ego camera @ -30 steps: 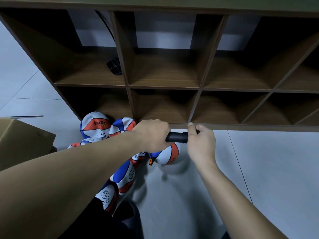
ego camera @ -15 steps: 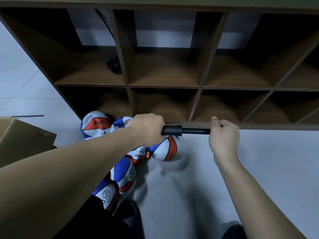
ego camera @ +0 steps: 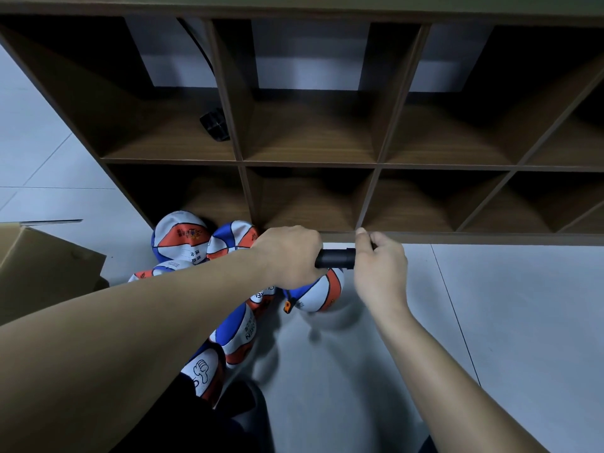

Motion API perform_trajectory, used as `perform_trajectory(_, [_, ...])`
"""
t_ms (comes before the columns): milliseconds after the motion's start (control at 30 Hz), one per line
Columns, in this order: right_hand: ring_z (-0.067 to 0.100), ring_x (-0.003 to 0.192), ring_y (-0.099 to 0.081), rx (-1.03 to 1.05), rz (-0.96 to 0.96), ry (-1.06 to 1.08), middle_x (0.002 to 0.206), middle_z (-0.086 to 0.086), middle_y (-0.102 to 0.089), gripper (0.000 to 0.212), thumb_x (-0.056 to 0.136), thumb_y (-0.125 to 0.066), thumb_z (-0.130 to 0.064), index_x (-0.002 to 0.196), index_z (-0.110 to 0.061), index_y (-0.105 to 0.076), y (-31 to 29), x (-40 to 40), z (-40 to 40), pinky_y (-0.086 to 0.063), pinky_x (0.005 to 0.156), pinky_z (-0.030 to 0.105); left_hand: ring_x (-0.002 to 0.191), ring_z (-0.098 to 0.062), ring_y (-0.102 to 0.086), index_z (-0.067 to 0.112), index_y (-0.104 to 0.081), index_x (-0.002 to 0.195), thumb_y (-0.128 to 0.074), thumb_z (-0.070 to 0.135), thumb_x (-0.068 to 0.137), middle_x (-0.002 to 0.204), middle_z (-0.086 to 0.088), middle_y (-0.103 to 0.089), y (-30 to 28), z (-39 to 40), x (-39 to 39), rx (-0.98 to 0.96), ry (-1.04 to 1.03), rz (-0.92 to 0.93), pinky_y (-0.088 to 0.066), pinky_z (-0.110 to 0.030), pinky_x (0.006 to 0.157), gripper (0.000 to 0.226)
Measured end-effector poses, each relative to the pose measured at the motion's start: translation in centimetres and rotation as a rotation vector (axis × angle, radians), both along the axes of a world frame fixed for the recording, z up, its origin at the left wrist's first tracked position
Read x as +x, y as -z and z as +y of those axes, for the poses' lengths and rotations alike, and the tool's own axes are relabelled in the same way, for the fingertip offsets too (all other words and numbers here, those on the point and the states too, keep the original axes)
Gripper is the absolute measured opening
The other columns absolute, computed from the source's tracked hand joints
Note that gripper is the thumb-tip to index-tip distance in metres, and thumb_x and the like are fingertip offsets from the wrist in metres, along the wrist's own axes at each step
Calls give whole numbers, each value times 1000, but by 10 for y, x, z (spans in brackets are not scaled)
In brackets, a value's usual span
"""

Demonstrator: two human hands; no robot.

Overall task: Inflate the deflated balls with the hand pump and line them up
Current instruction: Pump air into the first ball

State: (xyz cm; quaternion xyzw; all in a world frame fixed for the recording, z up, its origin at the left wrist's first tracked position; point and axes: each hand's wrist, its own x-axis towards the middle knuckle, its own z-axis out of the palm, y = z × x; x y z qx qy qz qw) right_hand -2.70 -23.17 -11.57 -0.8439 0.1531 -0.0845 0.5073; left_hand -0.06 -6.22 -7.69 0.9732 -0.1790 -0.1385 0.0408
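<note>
My left hand [ego camera: 289, 255] is gripping the black pump [ego camera: 335, 258] barrel; my right hand [ego camera: 380, 266] is clamping its handle end, above a ball [ego camera: 318, 294] on the floor [ego camera: 490, 322].

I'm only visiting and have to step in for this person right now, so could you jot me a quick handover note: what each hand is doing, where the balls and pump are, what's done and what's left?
Left hand: grips the black pump by its body.
Right hand: grips the pump's handle end, pushed in close against the body.
Ball being filled: on the floor just below the pump, looking fairly round.
Other balls: heaped on the floor left of it, by the shelf; several look limp.
Done: none lined up yet.
Left: finish this ball, pump the others, then set them in a row.
</note>
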Motion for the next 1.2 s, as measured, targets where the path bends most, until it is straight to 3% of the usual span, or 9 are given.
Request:
perform_trajectory(200, [19, 56, -31, 26, 36, 1, 53, -7, -31, 55, 104, -64, -40, 68, -6, -41, -4, 15, -38, -27, 56, 36, 64, -17, -62, 24, -60, 75, -67, 51, 94, 67, 5, -62, -2, 11, 9, -36, -28, 63, -43, -30, 55, 34])
perform_trajectory(333, [27, 63, -27, 93, 49, 82, 67, 9, -28, 57, 101, -63, -43, 74, -1, -37, -5, 24, -76, -24, 61, 40, 61, -17, -63, 25, -62, 77, -69, 49, 94, 65, 4, -65, -8, 28, 15, -30, -62, 110, -50, -31, 58, 30])
perform_trajectory(500, [25, 60, -24, 33, 14, 119, 52, -8, -20, 55, 104, -60, -33, 63, -17, -28, 2, 15, -50, -23, 59, 37, 68, -18, -63, 26, -60, 79, -64, 51, 95, 72, 5, -63, -4, 15, 9, 42, -46, 22, -46, -33, 59, 30])
perform_trajectory(800, [19, 54, -32, -9, -1, 45, 48, -6, -32, 55, 108, -57, -30, 61, -16, -33, 1, -2, -3, -27, 54, 37, 68, -19, -64, 24, -62, 80, -64, 49, 96, 71, 4, -63, 3, 7, 2, 27, 0, 35, -45, -32, 58, 29])
perform_trajectory(967, [14, 49, -32, 20, 44, -63, 46, -10, -35, 54, 108, -59, -35, 64, -15, -36, -3, 0, -4, -27, 49, 28, 54, -20, -54, 16, -60, 73, -70, 52, 94, 57, 2, -56, 4, 12, 9, -105, 42, 201, -44, -31, 55, 44])
perform_trajectory(1100, [12, 46, -39, -13, 48, -120, 45, -11, -38, 51, 107, -60, -35, 67, -11, -43, -12, 5, -17, -31, 52, 30, 54, -19, -54, 19, -57, 71, -73, 52, 93, 59, 1, -56, 5, 16, 13, -128, 22, 235, -42, -29, 54, 43])
perform_trajectory(1200, [17, 56, -34, -27, 26, -90, 54, -6, -35, 53, 106, -64, -39, 70, -3, -48, -16, 18, -52, -29, 59, 37, 52, -14, -56, 20, -61, 73, -75, 49, 94, 60, 3, -60, -1, 29, 18, -135, -20, 260, -44, -28, 54, 38])
